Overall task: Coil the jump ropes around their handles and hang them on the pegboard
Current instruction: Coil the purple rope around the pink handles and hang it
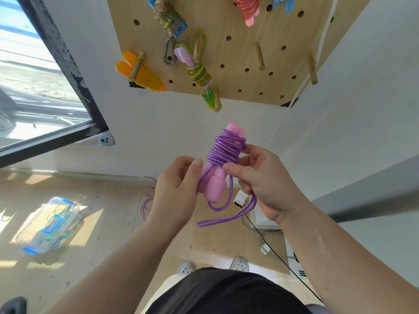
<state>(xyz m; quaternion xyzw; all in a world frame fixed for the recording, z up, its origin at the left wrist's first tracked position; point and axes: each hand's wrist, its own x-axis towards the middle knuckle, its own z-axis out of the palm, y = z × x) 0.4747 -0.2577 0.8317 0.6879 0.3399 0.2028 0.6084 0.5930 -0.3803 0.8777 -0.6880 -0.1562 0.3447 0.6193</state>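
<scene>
The pair of pink handles (216, 188) is held upright in mid-air, just below the pegboard (238, 53), which hangs on the wall at 12 o'clock. The left hand (176, 189) is curled round the lower end of the handles, most likely to keep them pressed together as one core to wind on. The purple rope (226, 150) is wrapped in tight turns around their upper half. The right hand (265, 180), at 3 o'clock from the coil, pinches the turns between thumb and fingers, apparently so they do not spring loose. A slack loop (226, 217) hangs under the hands at 6 o'clock, so I judge the coiling nearly done, with the last stretch left to wind or tuck. On the board an orange bundle (145, 74) and a green one (198, 71) each sit on a wooden peg. A bare peg (259, 56) at 1 o'clock looks like the natural spot for this one. A clear plastic box (52, 225) with more rope in it lies on the floor (102, 223) at 8 o'clock.
</scene>
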